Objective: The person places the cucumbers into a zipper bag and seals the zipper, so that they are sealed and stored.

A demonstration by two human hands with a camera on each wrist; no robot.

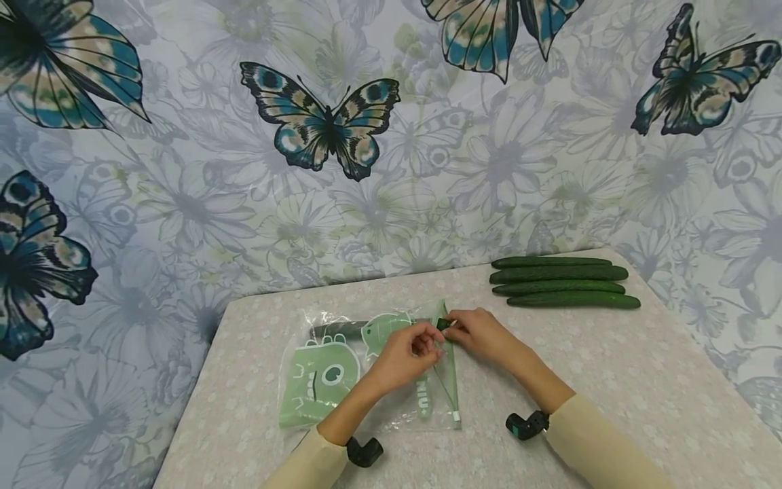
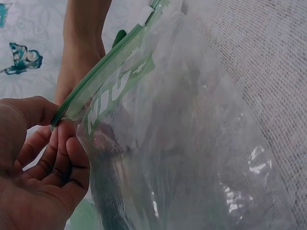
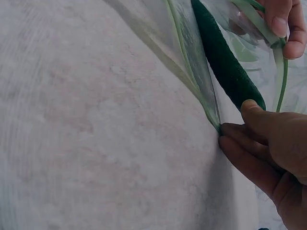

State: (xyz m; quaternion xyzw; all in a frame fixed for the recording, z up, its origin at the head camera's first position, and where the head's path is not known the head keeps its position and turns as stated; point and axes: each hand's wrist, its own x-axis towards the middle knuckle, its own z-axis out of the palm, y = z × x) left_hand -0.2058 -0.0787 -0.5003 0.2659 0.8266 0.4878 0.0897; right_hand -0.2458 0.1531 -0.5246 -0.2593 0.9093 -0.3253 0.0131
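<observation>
A clear zip bag (image 1: 391, 415) with green monster prints lies flat on the table, its mouth with the green zip strip (image 2: 96, 72) facing right. Thumb and fingers of my left hand (image 1: 406, 353) pinch the upper edge of that mouth and lift it. Most of one dark green cucumber (image 3: 225, 57) lies inside the bag along its far side. My right hand (image 1: 485, 336) holds the cucumber's near end at the mouth, thumb (image 3: 252, 108) on its tip and fingers at the bag's lower edge. A white slider (image 1: 456, 415) sits at the strip's near end.
Several cucumbers (image 1: 559, 273) lie side by side at the back right of the patterned tablecloth (image 1: 611, 367). A wall covering with butterflies (image 1: 330, 129) rises right behind the table's back edge. Black wrist cameras (image 1: 527, 425) sit on both wrists.
</observation>
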